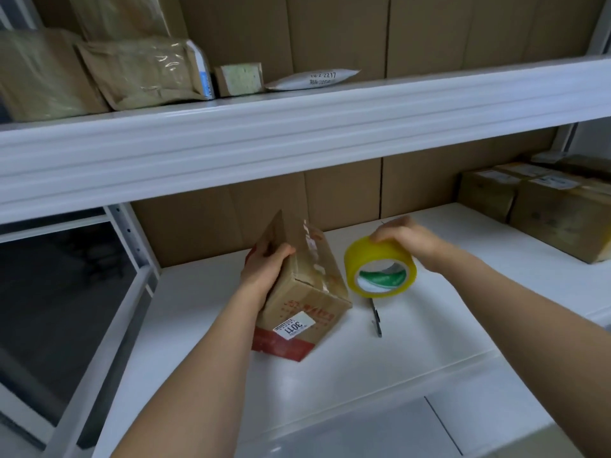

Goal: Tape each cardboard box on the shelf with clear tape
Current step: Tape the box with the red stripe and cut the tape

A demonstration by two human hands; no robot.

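Cardboard box (299, 285), tilted on the white shelf (429, 325) near its left end, gripped along its left side by the left hand (264, 262). Right hand (405, 241) holds the yellowish tape roll (380, 266) just right of it, above a dark pen (376, 317).

This looks like a storeroom or a parcel room, a place where packages are kept. There are long white metal shelves (297, 127) with brown cardboard sheets (330, 34) behind them, and wrapped parcels (142, 71) and a white mail bag (312, 80) with numbers on it lie on the top shelf. More taped boxes (558, 206) sit on the lower shelf at the right, and a small cardboard box (304, 285) with a number sticker and a roll of tape (380, 266) are there too.
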